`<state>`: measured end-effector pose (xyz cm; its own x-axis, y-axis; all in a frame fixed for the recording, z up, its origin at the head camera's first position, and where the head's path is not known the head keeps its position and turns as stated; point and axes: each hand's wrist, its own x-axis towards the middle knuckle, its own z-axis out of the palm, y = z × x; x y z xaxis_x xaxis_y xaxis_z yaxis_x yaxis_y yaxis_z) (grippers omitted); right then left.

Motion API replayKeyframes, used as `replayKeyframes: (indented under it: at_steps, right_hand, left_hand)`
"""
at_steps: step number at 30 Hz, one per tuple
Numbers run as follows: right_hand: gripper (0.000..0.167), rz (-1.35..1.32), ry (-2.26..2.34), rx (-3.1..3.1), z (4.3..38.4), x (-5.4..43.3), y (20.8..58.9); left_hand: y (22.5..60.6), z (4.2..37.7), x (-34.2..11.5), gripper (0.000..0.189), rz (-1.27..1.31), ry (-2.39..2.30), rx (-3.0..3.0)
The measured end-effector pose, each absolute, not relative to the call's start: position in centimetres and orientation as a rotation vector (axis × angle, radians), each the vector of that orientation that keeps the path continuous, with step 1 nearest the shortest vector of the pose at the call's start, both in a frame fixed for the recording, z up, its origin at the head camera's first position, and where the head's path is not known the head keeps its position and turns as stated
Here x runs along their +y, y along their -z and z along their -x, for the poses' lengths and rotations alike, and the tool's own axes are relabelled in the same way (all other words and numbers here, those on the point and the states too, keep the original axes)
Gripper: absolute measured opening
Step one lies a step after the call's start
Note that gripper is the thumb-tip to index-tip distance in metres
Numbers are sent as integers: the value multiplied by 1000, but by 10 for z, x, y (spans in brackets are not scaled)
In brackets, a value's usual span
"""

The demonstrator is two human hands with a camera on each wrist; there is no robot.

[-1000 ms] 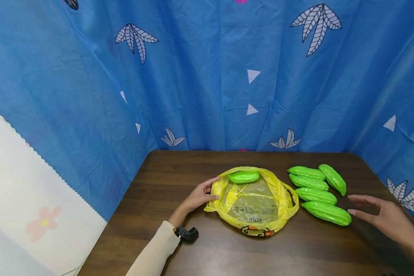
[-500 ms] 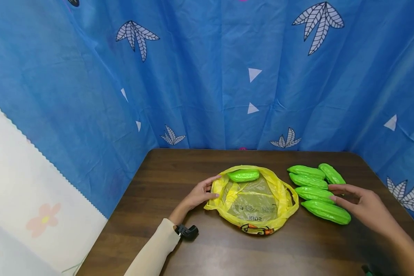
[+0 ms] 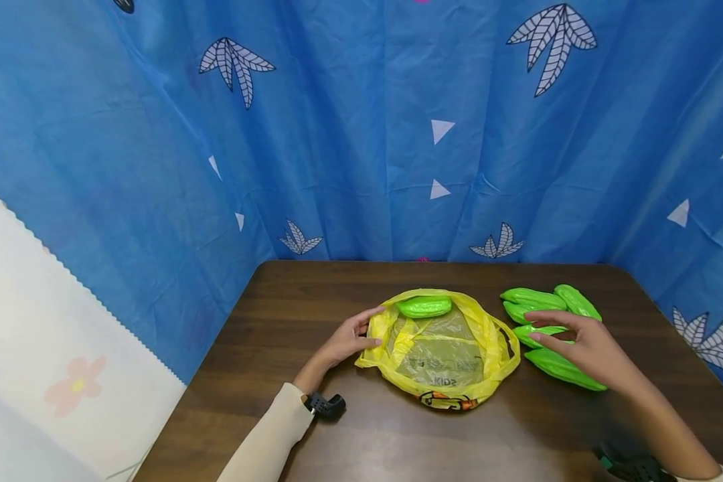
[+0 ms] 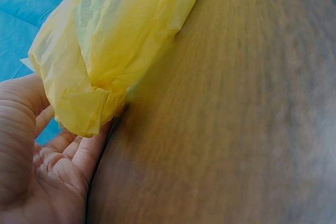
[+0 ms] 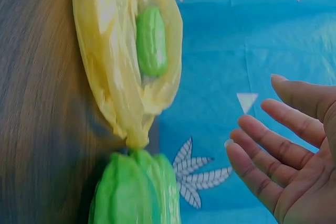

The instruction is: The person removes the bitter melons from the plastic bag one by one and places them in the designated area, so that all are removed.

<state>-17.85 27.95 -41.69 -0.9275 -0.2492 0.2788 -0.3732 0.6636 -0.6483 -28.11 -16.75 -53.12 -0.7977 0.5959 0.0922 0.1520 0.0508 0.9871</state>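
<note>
In the head view a yellow plastic bag (image 3: 497,371) lies on the table with its mouth spread wide. A bright green bitter melon (image 3: 424,306) rests inside, near its far rim. My left hand (image 3: 345,341) holds the bag's left side, thumb and fingers about the edge; the left wrist view shows the yellow plastic (image 4: 126,40) partly covering the fingers. My right hand (image 3: 584,341) hovers over several more bitter melons (image 3: 560,370) to the right of the bag. Its fingers are spread and loosely bent, with nothing between them, as the right wrist view of the hand (image 5: 294,150) shows.
The dark wooden table (image 3: 361,442) ends at a blue curtain (image 3: 349,134) behind and at the sides. A white cloth (image 3: 54,321) hangs at the left. Black wrist devices (image 3: 327,406) sit on both wrists.
My right hand has moved left from beside the bitter melons to above them. The left hand, the bag and the melons have stayed in place.
</note>
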Motion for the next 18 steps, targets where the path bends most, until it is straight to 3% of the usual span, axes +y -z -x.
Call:
replayKeyframes:
  at_steps: [18]
  right_hand:
    - [34, -680, -1223, -2754, 220, 226, 414]
  left_hand:
    - [530, 281, -167, 71, -739, -1813, 1990]
